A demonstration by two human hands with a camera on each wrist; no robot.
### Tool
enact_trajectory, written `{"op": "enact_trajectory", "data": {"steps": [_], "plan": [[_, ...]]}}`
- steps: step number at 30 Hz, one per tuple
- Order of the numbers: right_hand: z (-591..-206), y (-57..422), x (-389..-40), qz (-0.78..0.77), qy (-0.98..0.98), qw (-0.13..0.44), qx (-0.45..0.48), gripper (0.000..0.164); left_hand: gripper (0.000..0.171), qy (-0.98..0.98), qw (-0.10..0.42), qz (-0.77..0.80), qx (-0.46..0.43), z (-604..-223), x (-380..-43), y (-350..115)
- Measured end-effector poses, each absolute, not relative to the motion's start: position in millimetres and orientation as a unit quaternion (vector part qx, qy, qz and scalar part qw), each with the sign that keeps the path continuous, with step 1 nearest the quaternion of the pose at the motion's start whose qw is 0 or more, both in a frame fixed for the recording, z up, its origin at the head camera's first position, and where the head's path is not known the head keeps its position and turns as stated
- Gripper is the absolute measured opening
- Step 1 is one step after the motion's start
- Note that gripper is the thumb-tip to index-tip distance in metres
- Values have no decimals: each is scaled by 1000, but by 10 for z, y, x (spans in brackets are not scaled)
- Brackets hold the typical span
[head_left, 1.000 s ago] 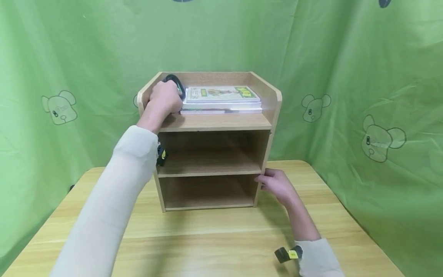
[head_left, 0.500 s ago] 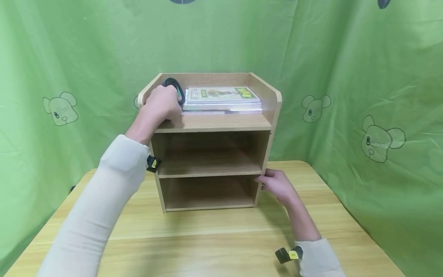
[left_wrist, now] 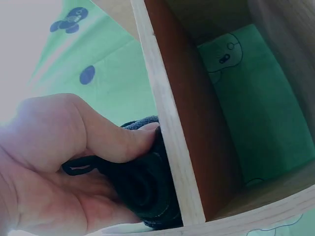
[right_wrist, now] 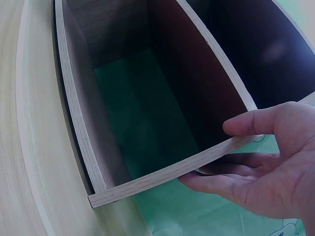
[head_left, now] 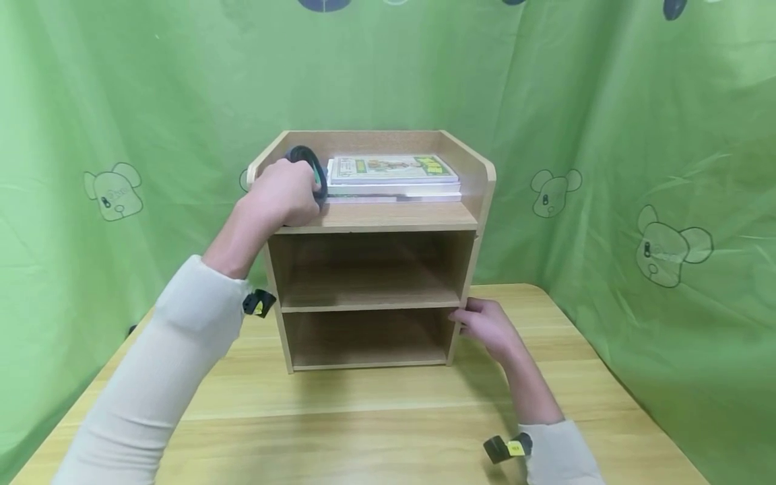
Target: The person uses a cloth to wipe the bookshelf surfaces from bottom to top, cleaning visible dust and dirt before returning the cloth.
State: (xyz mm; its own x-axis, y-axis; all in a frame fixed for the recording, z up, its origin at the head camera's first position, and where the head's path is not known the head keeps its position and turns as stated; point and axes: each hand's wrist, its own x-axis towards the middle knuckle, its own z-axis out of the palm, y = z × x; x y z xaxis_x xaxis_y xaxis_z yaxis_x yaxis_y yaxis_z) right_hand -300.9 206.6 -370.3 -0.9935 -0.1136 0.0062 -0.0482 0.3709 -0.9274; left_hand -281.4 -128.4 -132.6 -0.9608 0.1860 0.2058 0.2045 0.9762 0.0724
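On the top level of a small wooden shelf (head_left: 371, 307), at its left end, my left hand (head_left: 283, 192) grips a dark, soft-looking bundle (head_left: 322, 183) with a black rim and a bit of green. Up close in the left wrist view, the thumb lies over the dark bundle (left_wrist: 147, 187), the fingers lie under it, and a thin loop sticks out. The bundle sits right at the shelf board's front edge; its exact kind I cannot tell. My right hand (head_left: 488, 330) pinches the shelf's right side panel (right_wrist: 172, 169), thumb at the inner side, fingers outside.
A stack of books (head_left: 393, 178) lies on the top level, just right of the left hand. Raised side panels and a back panel border that level. The shelf stands on a wooden table (head_left: 388, 424) with green curtains (head_left: 606, 135) behind and beside it.
My left hand has come slightly down and nearer with the dark bundle, and its forearm has swung left and lower. The right hand keeps its grip on the side panel.
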Motion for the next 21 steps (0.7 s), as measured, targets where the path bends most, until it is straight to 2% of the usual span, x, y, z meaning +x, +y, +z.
{"op": "enact_trajectory", "data": {"steps": [6, 13, 16, 18, 21], "plan": [[-3688, 2084, -3023, -551, 833, 35, -50, 52, 11, -985, 127, -87, -84, -1383, -2781, -1282], [-3684, 2091, -3030, -551, 832, 29, -56, 53, 12, -978, 173, -100, -65, -1496, -2993, -1247], [-3688, 2084, -3019, -552, 831, 32, -57, 54, 4, -979, 167, -110, -48, -1516, -3081, -1244], [-3691, 2080, -3016, -555, 829, 33, -57, 54, 9, -979, 160, -118, -38, -1515, -3131, -1250], [-3700, 2081, -3018, -557, 828, 32, -57, 54, 36, -979, 153, -132, -30, -1509, -3197, -1262]]}}
